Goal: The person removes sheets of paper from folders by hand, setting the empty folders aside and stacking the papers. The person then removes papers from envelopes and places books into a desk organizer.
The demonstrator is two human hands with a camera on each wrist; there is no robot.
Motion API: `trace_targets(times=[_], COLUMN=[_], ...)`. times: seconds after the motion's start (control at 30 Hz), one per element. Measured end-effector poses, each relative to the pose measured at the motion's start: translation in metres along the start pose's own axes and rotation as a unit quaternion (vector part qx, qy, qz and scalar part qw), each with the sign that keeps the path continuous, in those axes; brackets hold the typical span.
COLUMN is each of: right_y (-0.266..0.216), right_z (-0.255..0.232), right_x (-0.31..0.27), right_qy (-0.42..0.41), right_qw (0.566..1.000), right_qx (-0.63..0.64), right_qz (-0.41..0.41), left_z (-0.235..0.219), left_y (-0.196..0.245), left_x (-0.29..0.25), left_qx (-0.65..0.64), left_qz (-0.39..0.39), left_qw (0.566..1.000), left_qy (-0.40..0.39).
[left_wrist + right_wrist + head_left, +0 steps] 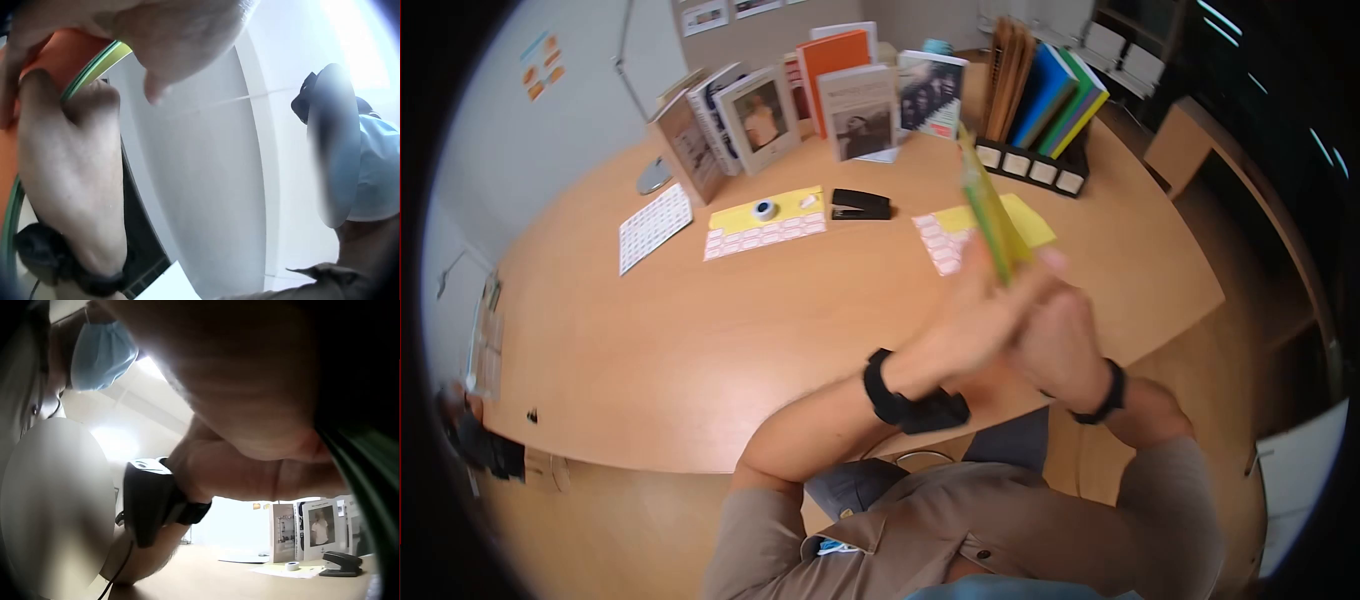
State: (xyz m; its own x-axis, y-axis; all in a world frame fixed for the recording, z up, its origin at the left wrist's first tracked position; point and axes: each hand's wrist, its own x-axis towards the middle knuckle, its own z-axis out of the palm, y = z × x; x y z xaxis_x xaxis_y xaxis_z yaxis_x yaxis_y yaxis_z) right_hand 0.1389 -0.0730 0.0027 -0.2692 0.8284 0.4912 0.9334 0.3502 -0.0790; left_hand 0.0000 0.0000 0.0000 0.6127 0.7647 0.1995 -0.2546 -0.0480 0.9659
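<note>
In the head view a thin yellow and green folder [985,208] stands nearly edge-on above the near right part of the table, blurred. My left hand [965,325] grips its lower end from the left, and my right hand [1062,335] holds the same end from the right, the two hands overlapping. From the left wrist, an orange face with a green and yellow edge [94,69] shows between the hands, the right hand's fingers curled at that edge. Dark green layers [359,481] fan along the right side of the right wrist view.
Behind the folder lie a yellow sheet [1027,218] and a pink-patterned label sheet [940,243]. A black stapler [861,205] and a small white roll [764,210] sit further left. Books [858,112] stand at the back, beside a black file rack [1030,167] holding colored folders.
</note>
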Motion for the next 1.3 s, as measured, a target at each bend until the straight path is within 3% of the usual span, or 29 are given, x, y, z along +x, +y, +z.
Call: trace_targets(times=[0.07,0.1,0.13,0.17,0.23,0.27,0.33,0.4,0.43,0.5,0.53,0.6,0.83,0.93,1.03,1.07,1.13,1.17,1.23,1.27,1.3], right_y=[-0.024,-0.034,-0.037,-0.031,-0.017,-0.001,0.049,0.108,0.132,0.168,0.165,0.156,0.156,0.151,0.125,0.119,0.088,0.085,0.085,0.075,0.063], right_z=[0.018,0.023,0.025,0.022,0.017,0.021,0.045,0.07,0.093,0.128,0.126,0.127,0.141,0.141,0.127,0.124,0.087,0.094,0.108,0.106,0.102], right_x=[0.007,0.013,0.017,0.018,0.024,0.028,0.033,0.042,0.035,0.025,0.028,0.034,0.072,0.077,0.069,0.063,0.065,0.061,0.053,0.052,0.052], right_qy=[0.043,0.07,0.097,0.096,-0.012,-0.012,-0.081,-0.062,-0.063,-0.075,-0.074,-0.171,-0.198,-0.179,-0.032,-0.083,-0.232,-0.232,-0.22,-0.222,-0.172], right_qw=[0.997,0.997,0.994,0.994,0.982,0.982,0.904,0.925,0.925,0.973,0.973,0.953,0.931,0.932,0.973,0.957,0.856,0.856,0.68,0.68,0.675], right_qx=[-0.047,0.0,0.048,0.042,0.184,0.182,0.394,0.284,0.285,0.037,0.036,-0.012,-0.054,-0.065,0.05,0.138,0.372,0.376,0.657,0.659,0.689], right_qz=[0.045,0.035,0.021,0.031,-0.045,-0.04,0.141,0.246,0.244,0.216,0.214,0.25,0.304,0.31,0.224,0.243,0.276,0.269,0.239,0.235,0.201], left_z=[-0.026,-0.05,-0.063,-0.09,-0.139,-0.153,-0.187,-0.198,-0.206,-0.222,-0.224,-0.225,-0.204,-0.2,-0.202,-0.198,-0.189,-0.192,-0.19,-0.187,-0.183], left_y=[0.003,-0.018,-0.04,-0.04,-0.044,-0.035,-0.021,-0.007,-0.012,-0.031,-0.038,-0.051,-0.052,-0.051,-0.057,-0.056,-0.049,-0.05,-0.047,-0.043,-0.039], left_x=[-0.007,-0.007,-0.003,-0.01,-0.02,-0.03,-0.051,-0.064,-0.069,-0.072,-0.073,-0.073,-0.075,-0.077,-0.079,-0.078,-0.077,-0.078,-0.079,-0.08,-0.082], left_qx=[-0.012,0.062,0.039,0.048,-0.066,-0.102,-0.131,-0.168,-0.167,-0.19,-0.19,-0.218,-0.29,-0.291,-0.318,-0.327,-0.306,-0.274,-0.201,-0.198,-0.148], left_qz=[-0.132,-0.118,-0.018,-0.013,-0.048,-0.048,-0.105,-0.17,-0.169,-0.196,-0.194,-0.213,-0.234,-0.266,-0.249,-0.237,-0.217,-0.182,-0.123,-0.121,-0.088], left_qw=[0.99,0.987,0.978,0.982,0.98,0.976,0.968,0.947,0.947,0.934,0.934,0.926,0.908,0.897,0.894,0.893,0.902,0.922,0.952,0.952,0.967], left_qy=[0.054,0.094,0.206,0.184,0.182,0.188,0.187,0.215,0.218,0.231,0.231,0.225,0.192,0.199,0.196,0.198,0.214,0.203,0.194,0.198,0.188])
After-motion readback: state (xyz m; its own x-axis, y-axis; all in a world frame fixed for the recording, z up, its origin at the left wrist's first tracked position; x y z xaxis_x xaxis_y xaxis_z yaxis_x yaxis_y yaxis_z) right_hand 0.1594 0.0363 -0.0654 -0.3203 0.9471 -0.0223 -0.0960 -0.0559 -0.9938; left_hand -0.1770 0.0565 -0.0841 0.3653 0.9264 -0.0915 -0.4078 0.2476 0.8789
